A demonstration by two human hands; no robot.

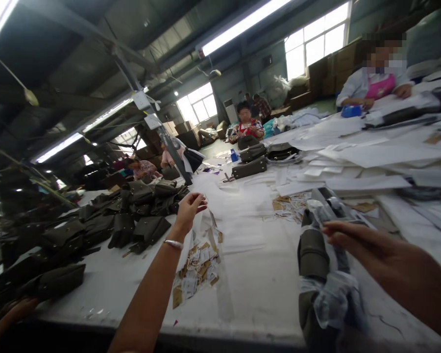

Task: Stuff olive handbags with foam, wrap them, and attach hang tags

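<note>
My left hand (pixel 189 211) is raised over a long white table (pixel 250 274), its fingers pinched on the top of a clear plastic bag (pixel 202 260) that hangs down with several small paper tags inside. A bracelet sits on that wrist. My right hand (pixel 356 240) reaches in from the right with fingers stretched out, touching an olive-green bag (pixel 312 255) partly wrapped in clear plastic film at the table's near right edge.
A heap of dark olive bags (pixel 132 215) covers the table's left side. White paper sheets (pixel 353 157) and loose tags (pixel 290 203) lie to the right. More bags (pixel 250 166) stand farther back. Other people (pixel 246 127) work at the far end and right side (pixel 378 78).
</note>
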